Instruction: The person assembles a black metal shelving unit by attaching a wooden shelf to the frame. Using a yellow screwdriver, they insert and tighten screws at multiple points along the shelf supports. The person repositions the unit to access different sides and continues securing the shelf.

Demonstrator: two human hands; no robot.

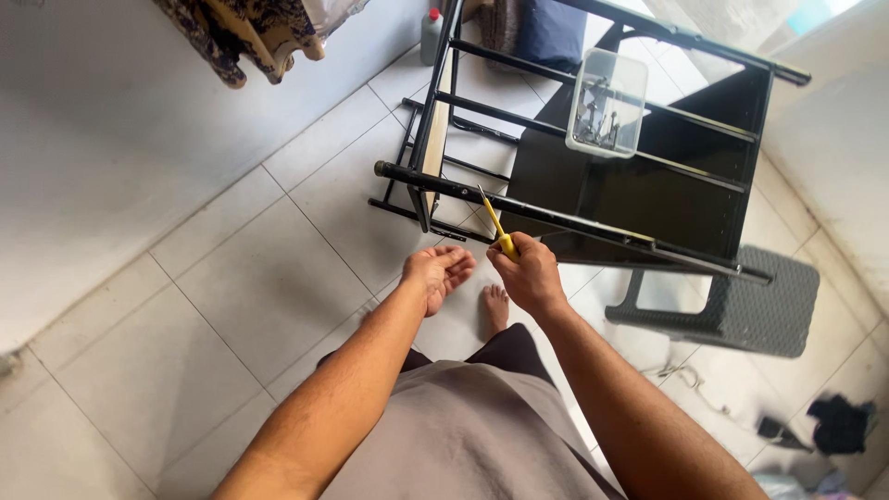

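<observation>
My right hand (pixel 530 273) grips a yellow-handled screwdriver (pixel 496 225), its tip pointing up toward a black metal bar of the black frame unit (pixel 556 218) lying on its side on the floor. My left hand (pixel 441 272) is open, palm up, fingers spread, just left of the right hand and holding nothing. A clear plastic box (pixel 607 102) with several small metal parts rests on the frame's upper bars. My bare foot (pixel 494 307) shows below the hands.
White floor tiles (pixel 231 306) spread to the left. A grey woven stool (pixel 741 301) stands right of the frame. A white wall (pixel 111 139) runs along the left. A bottle with a red cap (pixel 431 33) and a dark cushion (pixel 548 32) sit behind. Cable and dark cloth (pixel 838 424) lie at lower right.
</observation>
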